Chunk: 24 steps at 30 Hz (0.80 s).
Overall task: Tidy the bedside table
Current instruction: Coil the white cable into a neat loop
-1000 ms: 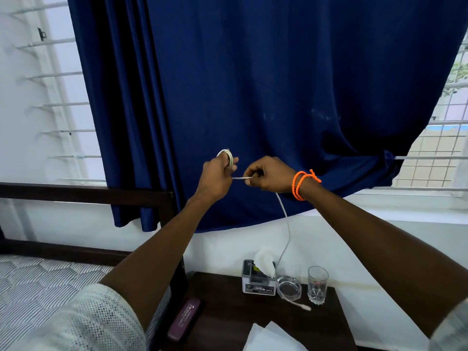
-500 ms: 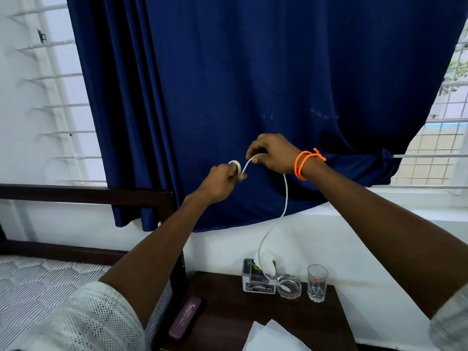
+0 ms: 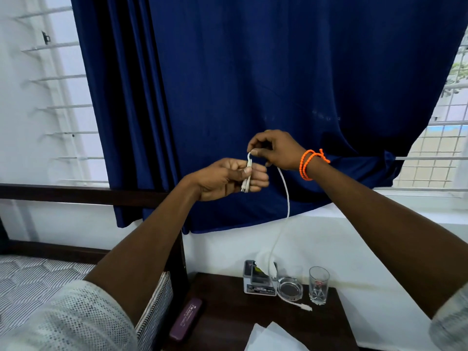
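Two hands above table, left hand (image 3: 228, 178) gripping folded cable (image 3: 285, 193), right hand (image 3: 276, 150) pinching its loop

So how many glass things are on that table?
2: an ashtray at the back, beside the white box, and a tumbler just right of it. Nothing seems to hide more.

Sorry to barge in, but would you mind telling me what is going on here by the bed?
A person is winding up a white charging cable in front of a blue curtain. The left hand grips the folded loops, while the right hand pinches the strand just above them. The rest of the cable hangs down to the bedside table, its plug lying near a glass ashtray and a drinking glass. A purple case and some white paper also lie there.
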Motion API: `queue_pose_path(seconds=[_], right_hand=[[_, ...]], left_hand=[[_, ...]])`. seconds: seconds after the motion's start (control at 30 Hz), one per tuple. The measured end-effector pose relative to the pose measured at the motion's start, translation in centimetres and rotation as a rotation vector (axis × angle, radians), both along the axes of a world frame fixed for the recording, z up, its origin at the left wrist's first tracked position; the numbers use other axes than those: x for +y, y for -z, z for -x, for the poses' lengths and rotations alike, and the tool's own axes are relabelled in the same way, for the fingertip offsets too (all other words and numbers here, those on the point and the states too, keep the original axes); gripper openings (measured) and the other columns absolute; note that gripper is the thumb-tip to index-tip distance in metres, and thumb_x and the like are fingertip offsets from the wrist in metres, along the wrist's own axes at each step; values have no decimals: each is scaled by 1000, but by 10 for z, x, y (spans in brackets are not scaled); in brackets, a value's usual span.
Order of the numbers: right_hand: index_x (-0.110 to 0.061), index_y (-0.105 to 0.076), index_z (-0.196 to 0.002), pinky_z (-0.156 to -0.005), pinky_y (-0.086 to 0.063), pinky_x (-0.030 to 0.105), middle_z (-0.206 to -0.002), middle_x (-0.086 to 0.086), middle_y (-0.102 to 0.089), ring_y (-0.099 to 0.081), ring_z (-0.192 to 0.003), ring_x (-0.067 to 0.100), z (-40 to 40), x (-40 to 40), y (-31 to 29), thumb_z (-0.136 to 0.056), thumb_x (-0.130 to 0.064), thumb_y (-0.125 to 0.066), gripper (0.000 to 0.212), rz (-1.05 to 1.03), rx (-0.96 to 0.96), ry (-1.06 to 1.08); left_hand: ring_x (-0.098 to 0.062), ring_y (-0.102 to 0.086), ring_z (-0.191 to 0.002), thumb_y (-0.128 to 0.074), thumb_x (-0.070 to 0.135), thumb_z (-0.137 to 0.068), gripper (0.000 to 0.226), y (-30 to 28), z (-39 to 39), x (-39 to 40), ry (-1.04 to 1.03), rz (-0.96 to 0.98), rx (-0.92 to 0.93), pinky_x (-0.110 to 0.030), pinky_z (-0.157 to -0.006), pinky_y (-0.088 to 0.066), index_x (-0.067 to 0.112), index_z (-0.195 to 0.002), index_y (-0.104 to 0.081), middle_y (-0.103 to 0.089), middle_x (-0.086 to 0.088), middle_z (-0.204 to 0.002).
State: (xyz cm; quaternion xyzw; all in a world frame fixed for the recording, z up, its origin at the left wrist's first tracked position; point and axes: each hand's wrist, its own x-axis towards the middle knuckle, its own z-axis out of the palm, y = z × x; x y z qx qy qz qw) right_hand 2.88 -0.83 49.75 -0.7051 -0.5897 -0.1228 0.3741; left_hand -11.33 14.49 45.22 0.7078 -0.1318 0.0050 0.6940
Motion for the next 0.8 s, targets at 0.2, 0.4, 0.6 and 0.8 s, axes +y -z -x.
queue_pose_path(seconds=[0.2, 0.4, 0.6, 0.8], right_hand=[[-17, -73, -102, -64, -60, 44, -91, 15, -72, -67, -73, 26, 16, 9, 12, -86, 12, -50, 40, -55, 383, -168], [-11, -64, -99, -50, -53, 29, -73, 9, -60, -57, -55, 16, 27, 19, 27, -102, -15, -51, 14, 42, 765, -230], [0, -70, -99, -46, -48, 27, -67, 5, -63, -54, -52, 13, 21, 16, 28, -96, -31, -63, 32, 135, 661, -181], [-6, -75, -90, -46, -50, 26, -66, 6, -67, -56, -49, 12, 11, 7, 22, -86, -19, -75, 14, 214, 392, -107]], left_hand=[[-28, -65, -123, -51, 9, -103, 30, -10, -3, 1, -11, 322, -223, -32, -96, -56, -2, -126, -66, -68, -17, -129], [-26, -61, -129, -49, 14, -105, 32, -15, -11, 2, -134, 441, -403, -28, -99, -54, -4, -127, -62, -65, -19, -134], [-23, -64, -126, -50, 16, -106, 36, -14, -8, 12, -387, 343, -418, -29, -98, -55, -9, -132, -56, -65, -16, -135], [-20, -68, -118, -51, 12, -105, 29, -6, -11, 19, -589, 73, -333, -34, -102, -55, -5, -127, -59, -68, -11, -128]])
